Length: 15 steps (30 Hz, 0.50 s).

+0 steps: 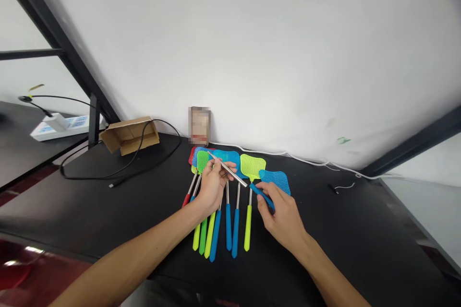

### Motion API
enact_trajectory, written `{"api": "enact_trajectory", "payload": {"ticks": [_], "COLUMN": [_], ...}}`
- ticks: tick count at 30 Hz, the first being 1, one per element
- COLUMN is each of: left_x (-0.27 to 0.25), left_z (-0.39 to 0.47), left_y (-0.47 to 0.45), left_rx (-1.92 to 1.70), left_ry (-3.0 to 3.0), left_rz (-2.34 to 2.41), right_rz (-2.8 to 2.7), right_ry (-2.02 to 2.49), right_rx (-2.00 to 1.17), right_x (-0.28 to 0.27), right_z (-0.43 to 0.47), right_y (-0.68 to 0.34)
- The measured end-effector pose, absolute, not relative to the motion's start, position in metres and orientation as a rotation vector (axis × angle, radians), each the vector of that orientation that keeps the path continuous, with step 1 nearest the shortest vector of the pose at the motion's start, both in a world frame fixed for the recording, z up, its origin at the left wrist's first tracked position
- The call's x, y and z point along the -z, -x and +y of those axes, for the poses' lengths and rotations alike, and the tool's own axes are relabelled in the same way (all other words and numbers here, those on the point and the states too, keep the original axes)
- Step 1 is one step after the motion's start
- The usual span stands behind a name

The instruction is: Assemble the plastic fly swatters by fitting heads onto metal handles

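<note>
My left hand [215,182] is closed around a silver metal rod [236,176], which slants down to the right. My right hand [283,211] grips a blue handle [262,195], its tip close to the rod's lower end; a small gap seems to part them. Under and around my hands, several fly swatters lie in a row, handles toward me. Among them are a yellow-green swatter [253,167], a green swatter head [203,160] and a blue swatter handle [236,232]. Another blue swatter head [279,181] lies beyond my right hand, which hides part of it.
An open cardboard box [133,136] and a looping black cable [135,160] are at the left on the black table [342,240]. A small blurred box [200,125] leans on the wall. A white cord [306,157] runs along the back; a power strip [68,124] is far left.
</note>
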<state>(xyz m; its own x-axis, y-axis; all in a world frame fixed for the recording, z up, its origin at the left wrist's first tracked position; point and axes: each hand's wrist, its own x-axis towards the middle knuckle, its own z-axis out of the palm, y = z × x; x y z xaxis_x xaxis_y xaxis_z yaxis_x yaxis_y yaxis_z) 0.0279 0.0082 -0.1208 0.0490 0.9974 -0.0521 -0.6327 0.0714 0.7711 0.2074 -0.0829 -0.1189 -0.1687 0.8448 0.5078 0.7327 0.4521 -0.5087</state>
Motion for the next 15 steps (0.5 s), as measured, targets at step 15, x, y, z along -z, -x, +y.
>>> {"api": "enact_trajectory", "payload": {"ticks": [15], "left_x": [0.1204], "left_z": [0.0039], "left_y": [-0.0288], "left_rx": [-1.344], "left_ry": [-0.643], "left_rz": [0.702], "right_rz": [-1.973], "right_ry": [1.244], "right_rx": [-0.118], "right_x": [0.1229], "right_z": [-0.0820], "right_y": [-0.2080]}}
